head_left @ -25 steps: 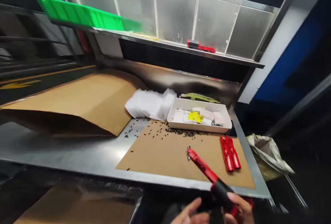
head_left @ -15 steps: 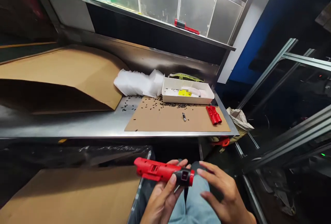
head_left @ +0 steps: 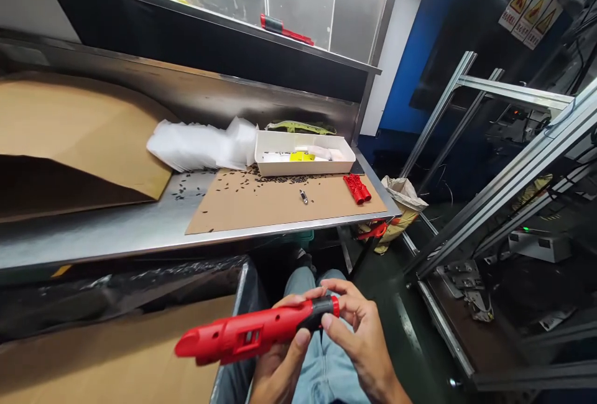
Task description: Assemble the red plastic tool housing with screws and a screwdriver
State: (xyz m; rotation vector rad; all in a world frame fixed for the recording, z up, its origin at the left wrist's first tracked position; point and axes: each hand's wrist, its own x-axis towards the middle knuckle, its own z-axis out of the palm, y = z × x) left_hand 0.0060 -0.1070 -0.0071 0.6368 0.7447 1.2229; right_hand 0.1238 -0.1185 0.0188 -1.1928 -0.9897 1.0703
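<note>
Below the front edge of the steel workbench (head_left: 116, 236), over the person's lap, the long red plastic tool body with a black end cap (head_left: 254, 331) now lies nearly level, its red tip pointing left and slightly down. Half a second ago it sat higher and further right in the view, held by the left hand alone, with the right hand spread open beside it. The right hand has since closed in on the black cap, so the work has passed from carrying the part to handling its capped end with both hands.

The left hand (head_left: 280, 363) grips the tool from beneath, fingers curled around the body near the cap, thumb on the near side. The right hand (head_left: 359, 342) pinches the black cap between thumb and fingertips; the remaining fingers are loosely bent.

On the bench behind, a flat brown cardboard sheet (head_left: 280, 205) carries scattered small black screws (head_left: 275, 178), a white rectangular plastic tray (head_left: 303, 154) and two further red plastic housings (head_left: 357, 188).
</note>
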